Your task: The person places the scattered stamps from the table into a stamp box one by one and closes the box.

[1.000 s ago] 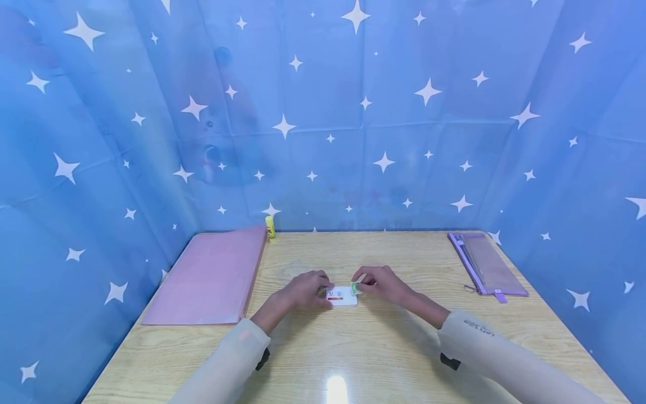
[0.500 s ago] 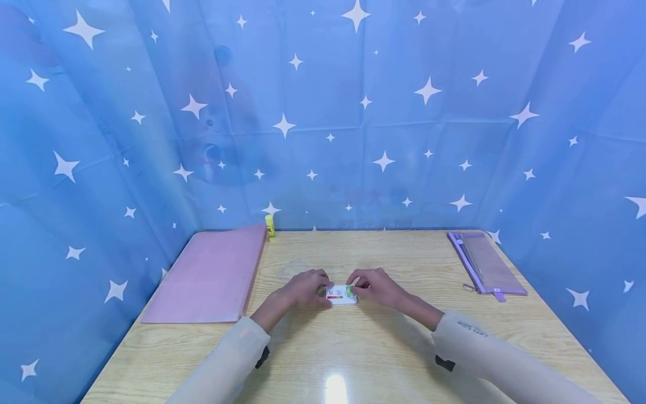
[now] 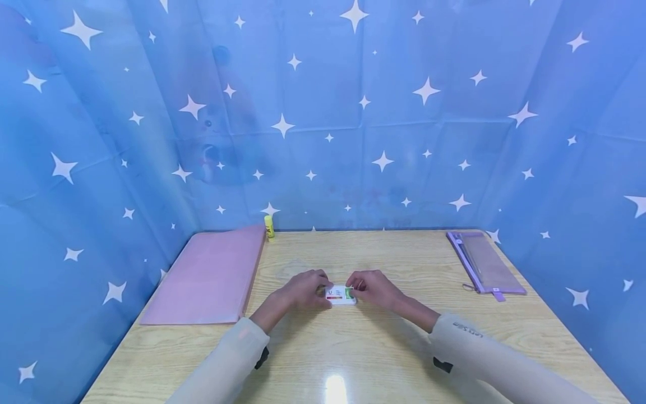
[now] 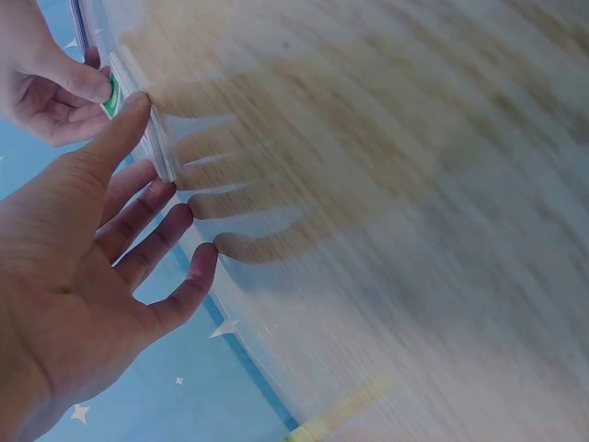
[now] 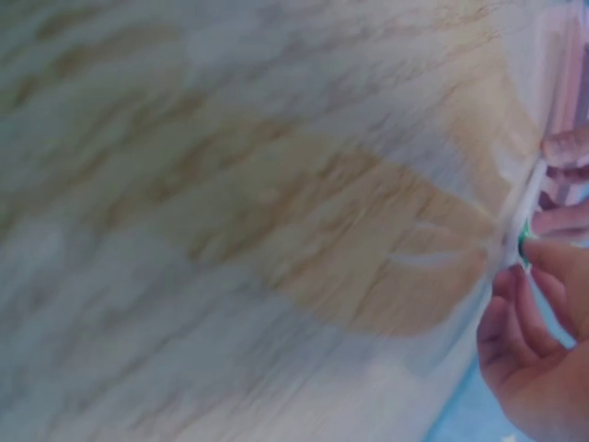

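A small flat white pack [image 3: 335, 301] with printed letters and a red stripe lies mid-table. My left hand [image 3: 305, 289] holds its left end, thumb on the near side and fingers on the far side. In the left wrist view the pack's thin layered edge [image 4: 164, 157] shows between thumb and fingers. My right hand [image 3: 377, 288] pinches a small green-and-white square piece [image 3: 349, 293] over the pack's right end. The right fingertips hide part of that piece. In the right wrist view only a sliver of green [image 5: 525, 241] shows by the thumb.
A pink folder [image 3: 207, 278] lies at the left of the wooden table [image 3: 303, 359]. A yellow glue stick [image 3: 270, 229] stands at the back by the folder's corner. At the right lies a purple zip pouch [image 3: 492, 264]. A blue star-patterned curtain [image 3: 323, 146] surrounds the table.
My right hand has moved a little left and down, bringing the green-and-white piece from the pack's right edge onto its right end. The left hand keeps its hold in place.
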The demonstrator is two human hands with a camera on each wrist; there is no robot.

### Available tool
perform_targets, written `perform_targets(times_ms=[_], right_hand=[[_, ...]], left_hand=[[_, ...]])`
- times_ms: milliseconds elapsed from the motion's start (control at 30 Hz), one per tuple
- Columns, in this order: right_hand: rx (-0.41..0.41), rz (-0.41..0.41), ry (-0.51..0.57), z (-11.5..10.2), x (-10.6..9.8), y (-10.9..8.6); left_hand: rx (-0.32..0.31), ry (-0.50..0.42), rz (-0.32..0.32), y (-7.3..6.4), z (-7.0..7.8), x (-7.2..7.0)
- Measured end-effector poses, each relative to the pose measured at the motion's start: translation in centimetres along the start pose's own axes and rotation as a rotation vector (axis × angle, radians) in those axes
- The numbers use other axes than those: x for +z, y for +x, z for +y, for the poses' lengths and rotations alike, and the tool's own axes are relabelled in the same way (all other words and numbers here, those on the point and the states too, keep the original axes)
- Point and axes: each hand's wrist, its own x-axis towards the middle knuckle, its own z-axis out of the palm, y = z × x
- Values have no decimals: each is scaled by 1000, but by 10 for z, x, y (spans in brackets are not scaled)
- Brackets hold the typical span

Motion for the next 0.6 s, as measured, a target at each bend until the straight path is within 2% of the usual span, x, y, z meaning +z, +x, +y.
perform_targets(times_ms=[600], right_hand=[[-49, 14, -58, 3, 3, -2]], left_hand=[[5, -8, 0, -1, 3, -4]])
